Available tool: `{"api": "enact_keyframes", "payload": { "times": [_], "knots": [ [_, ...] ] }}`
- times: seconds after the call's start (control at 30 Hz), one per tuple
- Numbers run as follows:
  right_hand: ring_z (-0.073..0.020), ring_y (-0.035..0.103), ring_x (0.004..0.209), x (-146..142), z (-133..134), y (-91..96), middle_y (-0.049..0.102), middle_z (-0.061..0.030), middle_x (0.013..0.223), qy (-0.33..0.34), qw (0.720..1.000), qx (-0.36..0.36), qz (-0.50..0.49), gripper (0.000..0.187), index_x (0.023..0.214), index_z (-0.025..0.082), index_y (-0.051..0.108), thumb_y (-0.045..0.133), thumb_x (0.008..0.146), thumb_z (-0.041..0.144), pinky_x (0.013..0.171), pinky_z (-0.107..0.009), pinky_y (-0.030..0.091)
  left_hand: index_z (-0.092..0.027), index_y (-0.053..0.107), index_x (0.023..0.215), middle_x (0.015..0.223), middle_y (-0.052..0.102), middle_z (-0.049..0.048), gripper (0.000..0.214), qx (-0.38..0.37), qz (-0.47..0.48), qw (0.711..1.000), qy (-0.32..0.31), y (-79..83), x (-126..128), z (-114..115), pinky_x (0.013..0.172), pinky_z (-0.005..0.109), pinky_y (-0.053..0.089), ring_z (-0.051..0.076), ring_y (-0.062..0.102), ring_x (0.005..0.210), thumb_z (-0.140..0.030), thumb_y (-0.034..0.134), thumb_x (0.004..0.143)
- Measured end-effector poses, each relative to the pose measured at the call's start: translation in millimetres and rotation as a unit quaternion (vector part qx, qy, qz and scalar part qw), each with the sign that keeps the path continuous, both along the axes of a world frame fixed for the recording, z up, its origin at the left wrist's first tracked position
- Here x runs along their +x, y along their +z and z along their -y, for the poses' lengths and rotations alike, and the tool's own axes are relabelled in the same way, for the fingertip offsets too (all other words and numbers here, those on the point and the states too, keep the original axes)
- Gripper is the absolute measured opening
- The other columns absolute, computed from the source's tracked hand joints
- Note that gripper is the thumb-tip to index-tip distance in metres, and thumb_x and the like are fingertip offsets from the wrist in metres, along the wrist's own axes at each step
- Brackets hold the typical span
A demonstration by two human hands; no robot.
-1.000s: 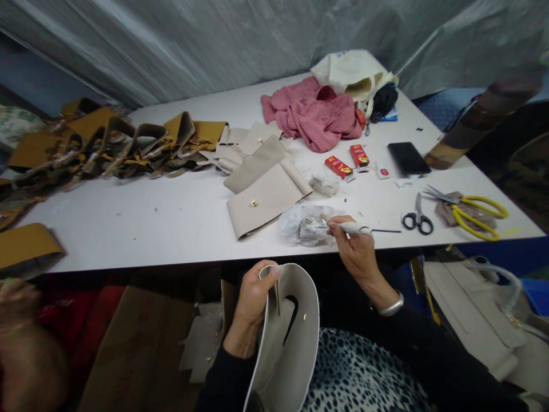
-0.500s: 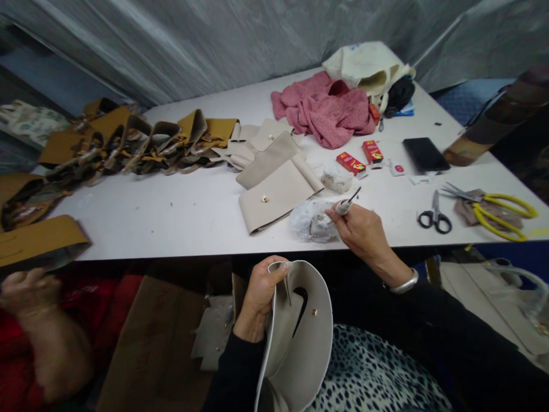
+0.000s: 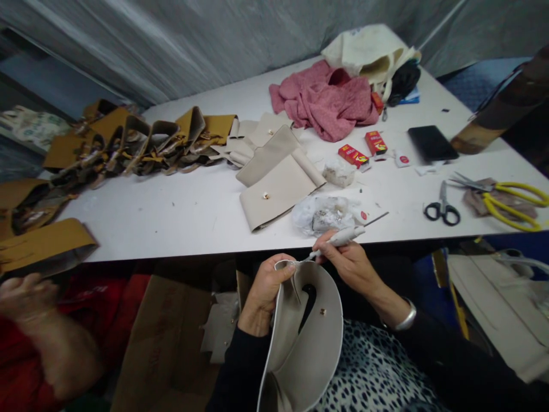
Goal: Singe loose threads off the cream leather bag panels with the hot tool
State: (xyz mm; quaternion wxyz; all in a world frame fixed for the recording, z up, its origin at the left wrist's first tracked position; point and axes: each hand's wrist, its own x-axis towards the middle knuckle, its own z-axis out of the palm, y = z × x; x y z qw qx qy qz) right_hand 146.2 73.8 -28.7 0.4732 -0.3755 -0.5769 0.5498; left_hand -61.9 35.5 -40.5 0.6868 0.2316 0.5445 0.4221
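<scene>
My left hand [image 3: 266, 292] is closed on the upper edge of a beige bag piece [image 3: 317, 343], which hangs curved open over my lap, with a dark slot and a small gold stud on its inner face. Between the fingers of my right hand [image 3: 349, 260] is a white-handled pen-like tool [image 3: 343, 236]. Its narrow front end meets the bag's edge beside my left thumb, while a thin dark rod sticks out behind. Just beyond, a crumpled clear plastic bag [image 3: 321, 214] with dark smears lies on the table, next to another beige bag piece [image 3: 274, 194].
Mustard bag pieces [image 3: 163, 134] line the table's left side. Red boxes [image 3: 354, 155], a phone [image 3: 432, 143], black scissors [image 3: 442, 209] and yellow-handled scissors [image 3: 510, 200] lie right. A pink cloth [image 3: 326, 97] is at the back. A co-worker's arm [image 3: 47, 332] is at left, near a cardboard box [image 3: 158, 337].
My right hand has come down from above the table to the bag's edge, and the tool has turned so its narrow end meets that edge. My left hand keeps its hold.
</scene>
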Motion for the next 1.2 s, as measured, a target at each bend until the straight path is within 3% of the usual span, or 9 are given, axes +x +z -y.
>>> {"api": "enact_keyframes", "payload": {
  "times": [0.2,0.53,0.9,1.0,1.2],
  "knots": [
    [-0.0157,0.065,0.070,-4.9,-0.2,-9.8,0.066,-0.0008,0.075,0.030,0.999,-0.023,-0.017,0.034,0.091,0.019,0.068,0.056,0.104,0.048,0.069,-0.028,0.052,-0.011,0.071,0.082,0.068,0.070,0.0029,0.043,-0.002,0.034,0.999,-0.021,3.2,-0.1,0.4,0.058,0.025,0.047,0.014,0.060,0.057,-0.034,0.098,0.058],
    [-0.0125,0.063,0.069,-8.5,-1.9,-9.9,0.064,0.0010,0.076,0.055,0.998,-0.008,0.008,0.029,0.088,0.019,0.068,0.057,0.104,0.042,0.069,-0.026,0.049,-0.012,0.071,0.081,0.067,0.069,0.0020,0.042,-0.001,0.033,0.999,-0.012,2.0,1.9,2.1,0.058,0.025,0.047,0.013,0.059,0.056,-0.034,0.098,0.057],
    [-0.0161,0.065,0.069,-17.0,-4.7,-18.7,0.066,-0.0011,0.077,0.022,0.998,-0.053,0.024,0.036,0.087,0.019,0.068,0.059,0.100,0.052,0.069,-0.029,0.052,-0.014,0.070,0.080,0.065,0.065,-0.0003,0.041,0.010,0.020,1.000,0.018,-3.1,12.1,3.9,0.057,0.024,0.042,0.012,0.055,0.056,-0.034,0.096,0.055],
    [-0.0162,0.066,0.072,-15.6,-1.9,-18.6,0.067,-0.0015,0.080,0.023,0.999,-0.009,0.034,0.032,0.088,0.020,0.069,0.058,0.102,0.046,0.071,-0.030,0.052,-0.014,0.070,0.079,0.063,0.064,-0.0007,0.042,0.008,0.025,0.999,0.026,-1.4,12.3,4.8,0.057,0.023,0.042,0.011,0.054,0.056,-0.035,0.097,0.054],
    [-0.0185,0.067,0.084,3.5,3.5,-12.3,0.075,-0.0042,0.091,0.076,0.977,0.181,0.079,0.022,0.095,0.022,0.073,0.061,0.103,0.039,0.081,-0.034,0.050,-0.013,0.068,0.077,0.063,0.065,-0.0001,0.043,-0.001,0.045,0.999,0.024,-2.2,6.3,5.3,0.056,0.022,0.042,0.011,0.054,0.054,-0.034,0.097,0.053]
  ]
}}
